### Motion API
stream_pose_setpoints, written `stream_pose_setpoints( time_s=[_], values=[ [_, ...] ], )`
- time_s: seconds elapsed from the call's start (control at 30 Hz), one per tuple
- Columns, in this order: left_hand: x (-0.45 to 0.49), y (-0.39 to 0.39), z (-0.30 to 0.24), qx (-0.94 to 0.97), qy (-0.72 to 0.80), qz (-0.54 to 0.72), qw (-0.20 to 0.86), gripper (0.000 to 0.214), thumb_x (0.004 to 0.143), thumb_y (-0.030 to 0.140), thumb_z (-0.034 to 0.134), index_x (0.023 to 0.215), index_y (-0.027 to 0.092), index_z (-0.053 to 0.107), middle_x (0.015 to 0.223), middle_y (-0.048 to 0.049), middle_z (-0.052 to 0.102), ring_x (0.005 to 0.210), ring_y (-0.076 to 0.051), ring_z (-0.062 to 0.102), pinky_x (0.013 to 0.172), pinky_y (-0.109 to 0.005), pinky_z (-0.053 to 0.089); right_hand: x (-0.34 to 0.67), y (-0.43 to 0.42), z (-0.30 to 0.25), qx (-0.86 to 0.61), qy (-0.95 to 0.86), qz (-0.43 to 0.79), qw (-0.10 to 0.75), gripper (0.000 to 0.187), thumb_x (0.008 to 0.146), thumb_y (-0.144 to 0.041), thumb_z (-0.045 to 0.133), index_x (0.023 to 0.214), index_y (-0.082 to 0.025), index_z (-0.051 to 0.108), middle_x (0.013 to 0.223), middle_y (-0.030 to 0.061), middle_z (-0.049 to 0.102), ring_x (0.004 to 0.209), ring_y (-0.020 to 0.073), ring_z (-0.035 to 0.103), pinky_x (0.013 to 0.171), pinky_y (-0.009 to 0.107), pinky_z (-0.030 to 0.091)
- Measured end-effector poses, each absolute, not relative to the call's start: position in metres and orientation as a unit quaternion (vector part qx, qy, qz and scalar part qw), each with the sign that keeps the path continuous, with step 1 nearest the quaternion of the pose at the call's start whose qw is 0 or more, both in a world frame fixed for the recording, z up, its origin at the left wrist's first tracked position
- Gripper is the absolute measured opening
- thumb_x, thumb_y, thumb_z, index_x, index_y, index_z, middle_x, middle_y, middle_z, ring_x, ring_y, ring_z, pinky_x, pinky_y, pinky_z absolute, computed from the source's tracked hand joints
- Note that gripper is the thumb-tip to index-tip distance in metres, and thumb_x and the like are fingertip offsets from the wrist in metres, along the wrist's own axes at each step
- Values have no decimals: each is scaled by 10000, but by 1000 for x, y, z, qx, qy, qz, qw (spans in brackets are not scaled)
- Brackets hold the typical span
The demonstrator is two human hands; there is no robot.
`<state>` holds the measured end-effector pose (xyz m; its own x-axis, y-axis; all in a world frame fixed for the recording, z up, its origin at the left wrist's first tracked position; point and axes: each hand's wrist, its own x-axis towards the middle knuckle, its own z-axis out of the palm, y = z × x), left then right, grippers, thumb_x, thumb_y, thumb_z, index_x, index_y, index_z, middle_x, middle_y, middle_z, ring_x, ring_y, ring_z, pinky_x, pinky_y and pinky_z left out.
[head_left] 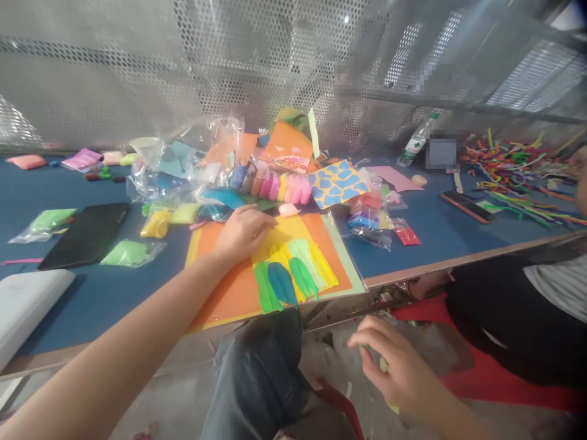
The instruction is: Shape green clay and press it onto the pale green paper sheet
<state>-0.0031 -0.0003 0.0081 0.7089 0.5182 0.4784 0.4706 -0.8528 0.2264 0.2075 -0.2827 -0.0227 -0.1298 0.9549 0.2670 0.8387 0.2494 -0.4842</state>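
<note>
Right hand (397, 366) low above the floor (330, 360), fingers curled on a small green scrap (381, 365), half hidden, droppable if the pinch slackens; left hand (243, 235) on the orange card (229, 299), fingers slightly spread, just beside the soft clay strips (287, 281), smearable under a careless press.

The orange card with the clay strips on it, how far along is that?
Done: green, blue and yellow clay strips lie fringed across the yellow paper on the orange card. In hand: the left hand rests on that paper near a pink lump, and the right hand holds a small green piece below the table edge. Left: the paper's upper part is bare, and clay packs lie nearby.
</note>
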Motion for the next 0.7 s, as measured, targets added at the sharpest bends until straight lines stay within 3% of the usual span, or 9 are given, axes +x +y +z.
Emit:
stream_pose_setpoints(
  time_s=[0.1,0.27,0.43,0.57,0.7],
  values=[
    [-9,-9,20,912,317,257,-36,314,873,248,370,925,207,677,852,-58,735,797,-202,670,836,-369,464,218,-275,-15,-589,-744,121,291,304,797,-1,417,918,-233,570,798,11,581,713,135,589,640,238,491],
    [-26,-24,28,869,475,111,-82,328,885,342,371,1025,255,654,686,-51,694,637,-243,655,564,-311,421,236,-237,-3,-560,-719,176,371,147,870,-124,465,832,-226,564,782,10,573,739,143,582,699,260,484],
    [-35,-44,18,857,496,115,-79,349,849,314,406,1118,206,599,845,-123,702,756,-302,666,613,-364,447,235,-180,-5,-585,-604,315,440,104,840,-276,560,887,-206,622,830,25,580,800,165,576,749,296,482],
    [-29,-51,11,850,510,125,32,439,875,348,395,1275,189,483,1029,-131,695,930,-330,653,776,-439,473,222,-158,-8,-537,-472,451,534,195,726,-339,696,859,-203,653,814,12,566,826,170,571,771,303,488],
    [-22,-42,5,790,521,181,269,560,908,421,359,1424,224,264,1227,-115,632,998,-270,649,728,-384,537,215,-152,-5,-467,-326,552,609,245,611,-320,787,794,-210,666,753,-24,539,712,128,562,799,339,507]
  ],
)
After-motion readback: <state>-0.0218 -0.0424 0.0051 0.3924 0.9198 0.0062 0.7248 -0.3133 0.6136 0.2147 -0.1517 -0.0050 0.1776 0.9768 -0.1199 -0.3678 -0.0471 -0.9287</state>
